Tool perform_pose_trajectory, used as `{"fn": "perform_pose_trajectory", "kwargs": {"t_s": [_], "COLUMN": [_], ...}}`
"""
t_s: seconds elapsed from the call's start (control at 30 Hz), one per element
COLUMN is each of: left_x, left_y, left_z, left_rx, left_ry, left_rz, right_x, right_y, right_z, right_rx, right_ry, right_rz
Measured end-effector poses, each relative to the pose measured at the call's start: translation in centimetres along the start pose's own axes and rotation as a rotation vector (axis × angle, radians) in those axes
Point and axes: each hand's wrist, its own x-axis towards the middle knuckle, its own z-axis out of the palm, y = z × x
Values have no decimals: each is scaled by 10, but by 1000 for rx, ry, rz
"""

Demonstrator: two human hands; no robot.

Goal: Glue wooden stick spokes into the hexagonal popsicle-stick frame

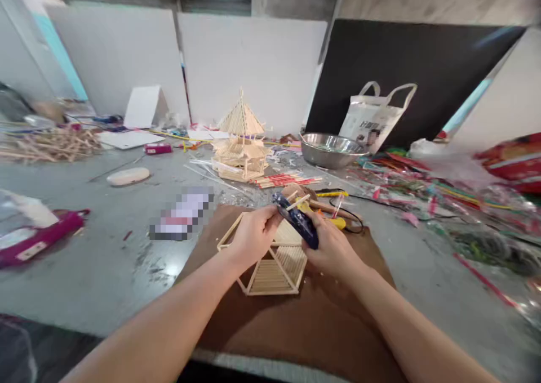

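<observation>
My right hand [332,242] is closed around a dark blue hand tool [302,223], which looks like a cutter; its exact kind is hard to make out. A thin wooden stick [299,202] lies across the tool's far part. My left hand [255,234] pinches at the tool's left side, in line with that stick, its fingertips partly hidden. Beneath both hands is a flat six-sided frame of wooden sticks [273,276], some of its triangular sections filled with sticks laid side by side. The frame rests on a brown board [338,321].
Behind the board stands a tiered stick pavilion [240,152], with red-and-white packets [287,180] beside it. A metal bowl [332,151] and white bag [372,121] are back right. A blurred-out phone-like object [182,214] and purple glue gun [46,236] lie left; loose sticks [54,143] lie farther back.
</observation>
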Motion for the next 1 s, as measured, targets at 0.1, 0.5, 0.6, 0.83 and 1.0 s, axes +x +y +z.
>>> {"fn": "perform_pose_trajectory", "kwargs": {"t_s": [0.1, 0.5, 0.6, 0.83, 1.0], "left_x": [0, 2, 2, 1, 2], "left_y": [2, 7, 8, 6, 5], "left_z": [2, 12, 12, 13, 13], "left_rx": [8, 42, 51, 46, 55], "left_ry": [-7, -12, -12, -17, -23], "left_rz": [-10, -28, -29, -47, -59], "right_x": [2, 0, -1, -1, -1], "right_y": [2, 15, 16, 17, 15], "right_z": [1, 2, 3, 3, 0], "right_rx": [-17, 38, 50, 36, 41], "right_ry": [26, -5, 13, 14, 15], "right_rz": [-17, -13, -29, -57, -53]}}
